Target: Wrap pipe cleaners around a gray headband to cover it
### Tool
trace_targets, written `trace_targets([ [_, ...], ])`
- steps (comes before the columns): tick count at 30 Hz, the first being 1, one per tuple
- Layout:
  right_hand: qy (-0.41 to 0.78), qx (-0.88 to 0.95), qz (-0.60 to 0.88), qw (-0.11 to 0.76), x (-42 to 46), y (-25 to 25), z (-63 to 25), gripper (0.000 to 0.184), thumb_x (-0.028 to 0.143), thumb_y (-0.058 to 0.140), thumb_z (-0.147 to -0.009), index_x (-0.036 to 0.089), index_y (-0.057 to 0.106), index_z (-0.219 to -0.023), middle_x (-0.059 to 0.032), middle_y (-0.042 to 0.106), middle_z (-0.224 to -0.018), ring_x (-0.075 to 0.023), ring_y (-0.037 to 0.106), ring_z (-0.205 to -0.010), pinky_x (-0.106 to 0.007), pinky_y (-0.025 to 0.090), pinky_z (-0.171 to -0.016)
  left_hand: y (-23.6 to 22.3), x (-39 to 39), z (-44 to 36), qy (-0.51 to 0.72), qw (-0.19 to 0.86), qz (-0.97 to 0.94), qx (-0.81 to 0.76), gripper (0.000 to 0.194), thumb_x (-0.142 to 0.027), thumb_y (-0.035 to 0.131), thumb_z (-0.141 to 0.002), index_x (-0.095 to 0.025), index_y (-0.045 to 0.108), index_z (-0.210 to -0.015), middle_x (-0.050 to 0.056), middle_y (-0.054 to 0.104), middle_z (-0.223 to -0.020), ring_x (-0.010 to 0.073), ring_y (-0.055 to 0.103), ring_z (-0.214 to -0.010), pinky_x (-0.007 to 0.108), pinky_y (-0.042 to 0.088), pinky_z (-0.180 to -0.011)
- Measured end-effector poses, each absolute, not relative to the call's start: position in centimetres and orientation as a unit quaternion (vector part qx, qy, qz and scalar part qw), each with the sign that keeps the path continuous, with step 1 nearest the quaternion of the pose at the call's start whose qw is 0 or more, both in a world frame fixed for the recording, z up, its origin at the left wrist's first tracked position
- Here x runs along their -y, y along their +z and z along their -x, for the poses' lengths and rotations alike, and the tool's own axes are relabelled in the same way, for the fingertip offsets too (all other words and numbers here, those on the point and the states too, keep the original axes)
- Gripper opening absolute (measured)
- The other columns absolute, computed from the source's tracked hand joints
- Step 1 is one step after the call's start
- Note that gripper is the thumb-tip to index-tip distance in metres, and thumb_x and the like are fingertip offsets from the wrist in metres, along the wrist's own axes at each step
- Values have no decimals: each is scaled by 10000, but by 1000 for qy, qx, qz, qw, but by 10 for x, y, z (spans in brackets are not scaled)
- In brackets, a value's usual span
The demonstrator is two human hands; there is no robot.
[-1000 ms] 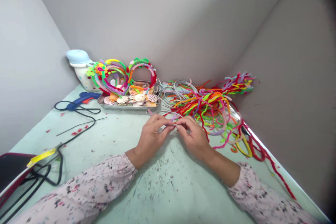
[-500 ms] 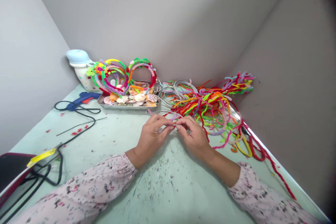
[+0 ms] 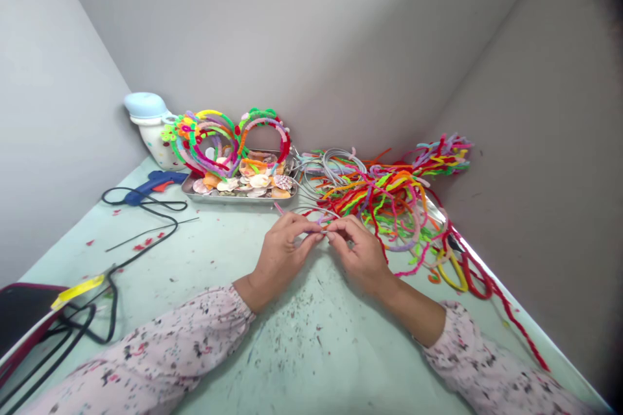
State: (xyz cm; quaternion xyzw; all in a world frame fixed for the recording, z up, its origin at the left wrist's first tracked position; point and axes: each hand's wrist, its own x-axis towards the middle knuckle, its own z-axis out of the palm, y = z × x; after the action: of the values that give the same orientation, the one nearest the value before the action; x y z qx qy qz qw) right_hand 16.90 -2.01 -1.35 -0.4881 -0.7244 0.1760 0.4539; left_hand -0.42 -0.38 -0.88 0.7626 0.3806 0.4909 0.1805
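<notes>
My left hand [image 3: 285, 248] and my right hand [image 3: 359, 251] meet above the middle of the table, thumbs and forefingers pinched tip to tip. Between them is a thin pale pipe cleaner [image 3: 324, 231], mostly covered by the fingers. A pinkish-lilac end [image 3: 278, 208] sticks out behind my left hand. Just beyond the fingertips curves a thin grey hoop [image 3: 331, 211]; whether it is held too I cannot tell. To the right of my right hand lies a tangled heap of coloured pipe cleaners [image 3: 396, 191].
A metal tray [image 3: 233, 202] of seashells [image 3: 257, 180] stands behind, with fuzzy wrapped headbands [image 3: 204, 142] on it. Grey hoops [image 3: 335, 162] lie beside it. At left are a blue glue gun [image 3: 146, 187], its black cord [image 3: 168, 233] and a cup [image 3: 156, 136]. Scissors with yellow-and-red handles [image 3: 452, 272] lie right.
Almost nothing differs. Both hands keep the same pinch at the same spot, and the things on the table have not moved.
</notes>
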Motion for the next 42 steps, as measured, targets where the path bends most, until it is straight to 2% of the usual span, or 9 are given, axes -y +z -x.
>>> trace_targets([
  [15,176,730,490,442,20,-10,-169,95,217,516,-897,215,610,-906,-28,596,-896,-166,563,-846,-286,448,-731,-6,5,4,467,225,-757,-397,95,-167,609,-844,-192,675,-906,33,623,-863,154,598,-857,283,483,-782],
  [42,181,728,485,450,20,-13,-169,91,210,524,-898,220,611,-921,-31,593,-910,-168,568,-852,-298,458,-754,-5,6,4,460,206,-767,-398,63,-178,601,-848,-196,646,-888,33,633,-865,166,589,-869,299,471,-785],
])
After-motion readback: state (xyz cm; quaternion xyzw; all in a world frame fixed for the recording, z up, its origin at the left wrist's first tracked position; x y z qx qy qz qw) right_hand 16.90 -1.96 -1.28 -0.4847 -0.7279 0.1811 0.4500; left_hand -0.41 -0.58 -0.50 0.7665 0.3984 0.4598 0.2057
